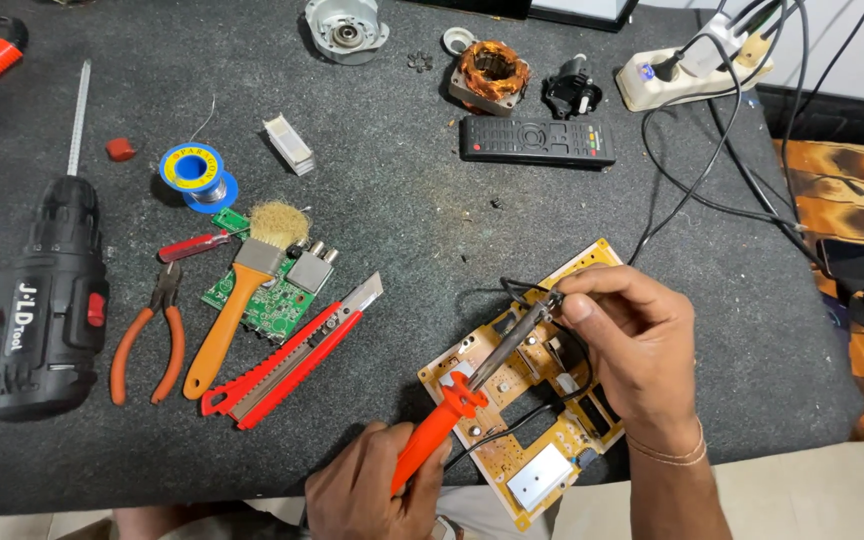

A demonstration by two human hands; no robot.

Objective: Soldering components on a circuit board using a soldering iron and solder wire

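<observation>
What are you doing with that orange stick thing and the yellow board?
A person is working on a yellow circuit board lying on a dark table. The left hand grips the orange handle of a soldering iron, its tip angled up over the board. The right hand pinches a thin black wire right at that tip. Off to the left lie a red utility knife, an orange-handled brush, pliers and a black cordless drill, all untouched.

Dark grey felt-topped workbench (432, 230) fills view. Pale floor (812, 495) below right edge. Orange-brown patterned surface (852, 190) at right. Even, soft light.
</observation>
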